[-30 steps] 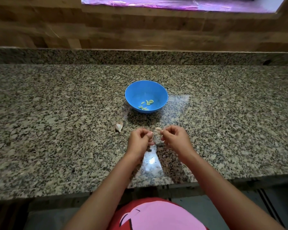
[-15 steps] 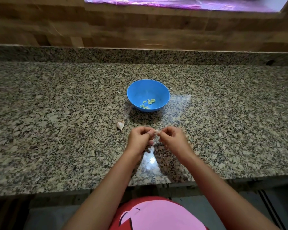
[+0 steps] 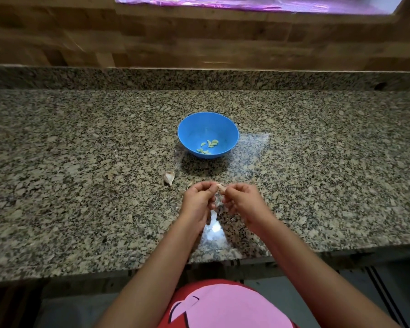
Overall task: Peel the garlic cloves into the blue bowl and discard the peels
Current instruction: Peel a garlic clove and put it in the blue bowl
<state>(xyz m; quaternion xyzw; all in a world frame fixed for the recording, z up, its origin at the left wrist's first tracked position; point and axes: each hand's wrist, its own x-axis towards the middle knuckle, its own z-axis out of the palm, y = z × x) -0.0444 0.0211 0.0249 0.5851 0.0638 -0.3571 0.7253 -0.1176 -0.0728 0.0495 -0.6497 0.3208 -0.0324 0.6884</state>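
1. The left hand (image 3: 199, 201) and right hand (image 3: 240, 201) meet at frame centre, both pinching one garlic clove (image 3: 221, 187).
2. The blue bowl (image 3: 206, 127) sits directly above them, near.
3. An unpeeled clove (image 3: 169, 178) lies on the bench (image 3: 81, 162), nearer the left hand.

Bowl (image 3: 204, 127) stood on counter (image 3: 81, 197) with peeled cloves (image 3: 208, 146) lying in it; unpeeled clove (image 3: 169, 177) lay on counter left of bowl and nearer the person; left hand (image 3: 198, 201) and right hand (image 3: 240, 202) met directly before bowl, held clove (image 3: 221, 187) pinched between them.
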